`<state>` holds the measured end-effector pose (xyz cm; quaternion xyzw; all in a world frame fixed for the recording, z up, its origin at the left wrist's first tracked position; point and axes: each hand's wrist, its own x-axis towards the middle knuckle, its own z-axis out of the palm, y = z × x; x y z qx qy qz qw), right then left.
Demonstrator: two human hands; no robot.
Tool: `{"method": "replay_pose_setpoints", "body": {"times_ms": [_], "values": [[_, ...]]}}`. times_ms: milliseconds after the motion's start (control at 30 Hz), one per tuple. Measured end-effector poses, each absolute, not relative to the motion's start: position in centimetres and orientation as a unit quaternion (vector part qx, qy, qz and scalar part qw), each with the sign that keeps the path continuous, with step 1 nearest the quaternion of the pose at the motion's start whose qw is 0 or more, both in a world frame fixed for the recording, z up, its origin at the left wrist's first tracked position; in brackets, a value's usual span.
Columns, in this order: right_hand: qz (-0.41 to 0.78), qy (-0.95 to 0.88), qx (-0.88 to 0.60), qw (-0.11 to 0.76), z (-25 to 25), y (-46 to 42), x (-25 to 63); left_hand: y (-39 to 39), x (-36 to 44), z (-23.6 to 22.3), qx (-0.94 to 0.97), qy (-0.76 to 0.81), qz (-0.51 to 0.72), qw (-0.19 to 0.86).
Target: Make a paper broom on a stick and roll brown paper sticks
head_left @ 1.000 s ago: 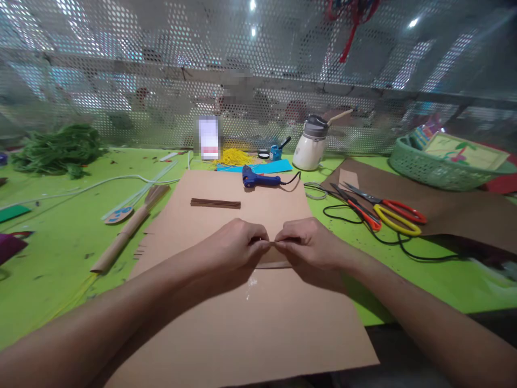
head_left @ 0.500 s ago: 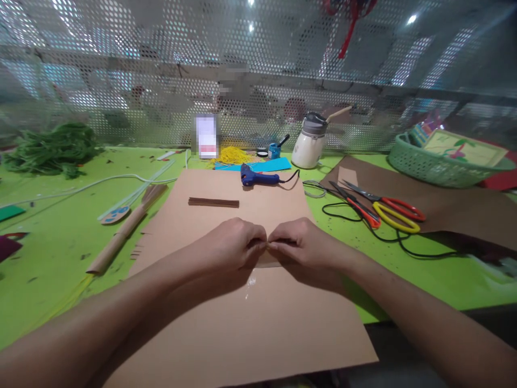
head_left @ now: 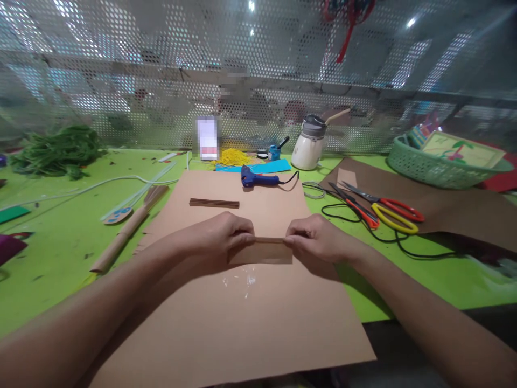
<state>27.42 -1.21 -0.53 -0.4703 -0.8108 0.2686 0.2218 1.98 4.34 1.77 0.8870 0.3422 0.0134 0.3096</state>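
My left hand (head_left: 226, 233) pinches the left end of a small brown paper piece (head_left: 267, 253), and my right hand (head_left: 317, 237) pinches its right end. Between the hands the paper's upper edge shows as a narrow fold, with a flat flap hanging below it. All this is just above a large brown sheet (head_left: 226, 328) spread on the table. Dried clear smears, perhaps glue, shine on the sheet nearer to me. Beyond my left hand lies a thin stack of dark brown strips (head_left: 214, 203). A blue glue gun (head_left: 260, 179) rests at the sheet's far end.
Scissors with red and yellow handles (head_left: 398, 215) lie right on dark brown paper (head_left: 456, 213), beside a black cord (head_left: 424, 254). Behind stand a white jug (head_left: 308, 151) and a green basket (head_left: 440, 164). A rolled paper tube (head_left: 121, 242) lies left on the green table (head_left: 48, 285).
My hands have slid apart from the middle of the paper piece toward its two ends. The folded edge and flap between them now show.
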Motion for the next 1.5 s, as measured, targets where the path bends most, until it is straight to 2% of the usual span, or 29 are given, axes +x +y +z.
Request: {"method": "replay_pose_setpoints", "body": {"times_ms": [367,467,567,667,767,833,933,1033,1100,1133,1200,1300,1367,1433,1500], "values": [[0.295,-0.793,-0.474,0.245,-0.5,-0.9,28.2,5.1,1.4,1.4,0.865,0.345,0.017,0.363],[0.384,-0.742,-0.447,0.319,-0.5,-0.8,28.6,5.3,1.3,1.8,0.863,0.327,0.041,0.382],[0.522,-0.622,-0.38,0.443,0.0,-1.1,28.6,4.8,1.7,2.0,0.827,0.282,0.079,0.479],[0.594,-0.597,-0.321,0.433,0.8,-2.1,27.5,3.5,2.6,1.5,0.748,0.235,0.094,0.614],[0.603,-0.629,-0.279,0.402,1.2,-3.0,26.0,1.9,3.6,0.3,0.623,0.216,0.113,0.743],[0.587,-0.627,-0.273,0.432,1.0,-3.1,25.4,1.1,4.0,-0.5,0.54,0.197,0.125,0.809],[0.559,-0.601,-0.295,0.488,0.5,-2.6,25.5,0.6,4.3,-1.2,0.506,0.159,0.109,0.84],[0.547,-0.585,-0.301,0.518,0.5,-1.9,26.5,1.0,4.1,-1.2,0.519,0.172,0.099,0.831],[0.535,-0.61,-0.315,0.492,0.9,-1.5,27.0,1.9,3.7,-0.7,0.55,0.211,0.13,0.798],[0.527,-0.637,-0.335,0.453,1.2,-1.3,27.2,2.6,3.5,-0.3,0.575,0.236,0.168,0.765],[0.511,-0.693,-0.385,0.333,1.8,-1.0,27.2,4.1,3.0,0.6,0.661,0.313,0.263,0.63],[0.44,-0.772,-0.425,0.171,2.1,-0.4,26.6,5.5,2.6,1.6,0.683,0.348,0.315,0.559],[0.36,-0.818,-0.43,0.127,1.9,0.0,26.0,5.4,2.8,1.5,0.751,0.359,0.292,0.471],[0.303,-0.839,-0.435,0.118,1.3,0.5,25.6,4.5,3.4,0.8,0.819,0.356,0.252,0.373],[0.281,-0.843,-0.44,0.127,0.6,0.7,25.3,3.6,3.9,-0.2,0.847,0.338,0.236,0.335]]}}
